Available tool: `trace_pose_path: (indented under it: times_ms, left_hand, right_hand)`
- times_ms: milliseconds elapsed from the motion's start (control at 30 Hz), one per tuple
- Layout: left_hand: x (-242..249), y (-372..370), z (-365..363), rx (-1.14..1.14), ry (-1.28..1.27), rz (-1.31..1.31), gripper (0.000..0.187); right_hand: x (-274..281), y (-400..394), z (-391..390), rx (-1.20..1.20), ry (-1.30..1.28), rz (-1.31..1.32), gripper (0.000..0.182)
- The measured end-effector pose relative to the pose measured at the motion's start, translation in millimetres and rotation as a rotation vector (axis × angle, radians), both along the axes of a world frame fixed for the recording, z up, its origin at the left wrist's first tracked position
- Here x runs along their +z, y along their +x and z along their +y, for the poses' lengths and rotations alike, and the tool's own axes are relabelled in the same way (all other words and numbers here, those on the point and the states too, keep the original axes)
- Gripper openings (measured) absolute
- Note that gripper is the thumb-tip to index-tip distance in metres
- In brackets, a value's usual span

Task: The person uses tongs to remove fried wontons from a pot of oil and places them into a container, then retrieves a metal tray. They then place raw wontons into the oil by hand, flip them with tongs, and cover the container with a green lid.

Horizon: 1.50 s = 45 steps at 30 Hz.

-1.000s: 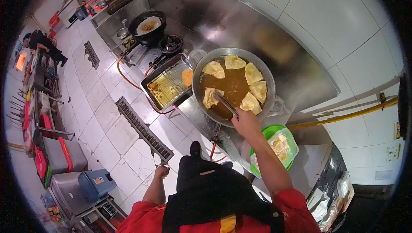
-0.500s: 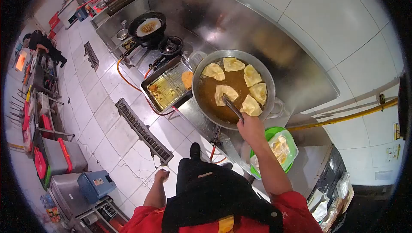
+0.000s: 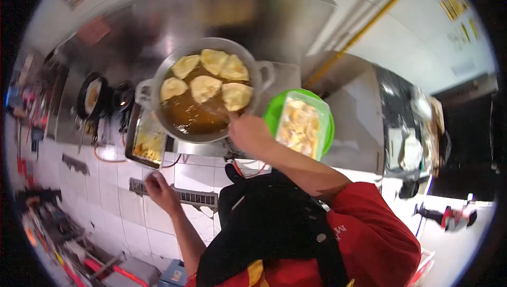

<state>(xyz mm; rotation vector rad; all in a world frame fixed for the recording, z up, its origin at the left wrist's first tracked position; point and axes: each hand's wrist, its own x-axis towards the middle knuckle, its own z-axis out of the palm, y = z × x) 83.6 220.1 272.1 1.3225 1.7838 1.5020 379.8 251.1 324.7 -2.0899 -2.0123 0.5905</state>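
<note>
head view: at left, a metal tray; near it the left hand, too blurred to tell whether spread or closed; then a pot, six dough pieces in its oil; by its rim, the right hand gripping blurred tongs; rightmost, a food tub above a green basin

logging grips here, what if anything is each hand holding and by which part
The right hand seems to grip a blurred utensil by its end away from the oil; its type is unclear. The left hand shows nothing held.
</note>
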Motion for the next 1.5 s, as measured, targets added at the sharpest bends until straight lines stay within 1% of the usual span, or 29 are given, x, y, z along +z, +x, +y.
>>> trace_pose_path:
  times_ms: [33, 67, 100, 133, 167, 200, 233, 267, 333, 367, 400, 433, 500, 600, 633, 667, 733, 800, 833, 900, 933, 1000, 1133, 1233, 1333, 1400, 1433, 1467, 1500]
  left_hand:
    - [46.9, 31.4, 14.4, -0.174, 0.048, -0.079, 0.011]
    - [74.2, 60.6, 27.1, -0.247, 0.091, -0.041, 0.010]
    - [90.5, 84.7, 43.5, -0.426, 0.327, 0.270, 0.016]
    - [124.8, 124.6, 50.9, -0.675, 0.343, 0.365, 0.024]
    - [132.9, 159.4, 55.8, -0.900, 0.150, 0.217, 0.028]
    - [139.3, 196.0, 57.7, -1.069, 0.075, 0.261, 0.025]
    - [135.3, 228.8, 60.1, -1.212, 0.009, 0.332, 0.022]
    - [122.2, 258.0, 61.4, -1.352, -0.064, 0.405, 0.020]
    - [77.1, 306.7, 63.2, -1.500, 0.074, 0.722, 0.019]
    - [57.4, 328.9, 62.7, -1.535, 0.136, 0.878, 0.019]
    - [40.1, 345.4, 61.0, -1.565, 0.200, 1.034, 0.019]
    - [25.5, 357.4, 58.9, -1.578, 0.202, 1.047, 0.019]
    - [1.6, 374.7, 54.5, -1.542, 0.268, 1.296, 0.020]
    - [-18.4, 381.3, 48.5, -1.505, 0.194, 1.271, 0.018]
    - [-21.9, 383.2, 49.8, -1.511, 0.199, 1.286, 0.018]
    - [-24.8, 384.9, 52.0, -1.486, 0.197, 1.240, 0.019]
    - [-15.4, 387.0, 52.6, -1.462, 0.199, 1.197, 0.021]
    - [-5.0, 385.6, 54.9, -1.540, 0.185, 1.182, 0.025]
    - [-3.6, 385.5, 56.6, -1.536, 0.190, 1.187, 0.025]
    - [1.3, 384.6, 58.4, -1.576, 0.188, 1.080, 0.020]
    - [3.8, 383.8, 58.4, -1.571, 0.188, 1.082, 0.020]
    - [9.6, 381.5, 58.7, -1.613, 0.033, 0.904, 0.020]
    - [26.3, 379.3, 58.8, -1.585, 0.104, 0.853, 0.019]
    - [44.4, 378.7, 59.0, -1.547, 0.097, 0.795, 0.019]
    - [59.5, 376.2, 59.1, -1.547, 0.013, 0.754, 0.019]
    - [64.9, 372.4, 59.2, -1.526, -0.224, 0.611, 0.021]
    - [61.7, 370.5, 60.5, -1.519, -0.223, 0.609, 0.021]
    - [55.8, 367.8, 63.3, -1.521, -0.175, 0.512, 0.022]
    - [54.4, 361.5, 67.8, -1.511, -0.128, 0.423, 0.023]
  right_hand:
    - [-0.5, -1.5, -14.5, -0.059, 0.027, 0.085, 0.027]
    - [-3.1, -0.7, -26.9, -0.085, 0.025, 0.088, 0.027]
    - [-5.8, -0.7, -37.0, -0.085, 0.018, 0.158, 0.026]
    - [-8.3, -1.0, -45.3, -0.081, 0.017, 0.230, 0.026]
    - [-14.2, -0.4, -53.2, -0.096, 0.026, 0.241, 0.026]
    - [-23.4, -0.3, -61.3, -0.055, 0.042, 0.248, 0.025]
    - [-32.1, 0.9, -68.0, -0.013, 0.060, 0.252, 0.025]
    - [-39.1, 1.5, -74.7, -0.027, 0.069, 0.264, 0.025]
    - [-55.0, 2.6, -85.2, -0.008, 0.133, 0.296, 0.023]
    - [-70.0, 3.6, -90.1, 0.051, 0.289, 0.313, 0.022]
    - [-70.3, 4.4, -94.5, 0.036, 0.297, 0.322, 0.022]
    - [-70.3, 5.9, -98.2, 0.040, 0.268, 0.330, 0.021]
    - [-66.1, 13.7, -103.5, 0.035, 0.246, 0.346, 0.021]
    - [-57.0, 27.3, -108.7, 0.057, 0.300, 0.393, 0.021]
    - [-56.0, 29.6, -109.1, 0.038, 0.233, 0.374, 0.020]
    - [-54.5, 31.0, -109.5, 0.019, 0.165, 0.355, 0.020]
    - [-61.6, 32.7, -109.6, 0.014, 0.182, 0.353, 0.020]
    - [-64.6, 34.9, -110.4, 0.020, 0.195, 0.345, 0.019]
    - [-64.3, 36.3, -110.2, 0.022, 0.216, 0.346, 0.019]
    - [-61.5, 38.6, -109.2, 0.029, 0.240, 0.346, 0.019]
    - [-59.4, 39.6, -108.7, 0.035, 0.207, 0.346, 0.020]
    - [-56.4, 40.1, -108.1, 0.047, 0.175, 0.347, 0.022]
    - [-54.7, 37.4, -108.5, 0.033, 0.155, 0.358, 0.024]
    - [-49.6, 34.8, -108.5, 0.027, 0.157, 0.351, 0.026]
    - [-45.7, 32.8, -106.8, 0.040, 0.141, 0.335, 0.028]
    - [-48.7, 30.0, -106.3, 0.059, 0.131, 0.329, 0.029]
    - [-54.0, 27.4, -106.4, 0.032, 0.195, 0.326, 0.028]
    - [-58.2, 24.2, -105.4, 0.011, 0.262, 0.325, 0.028]
    - [-57.5, 23.5, -104.6, 0.033, 0.269, 0.332, 0.028]
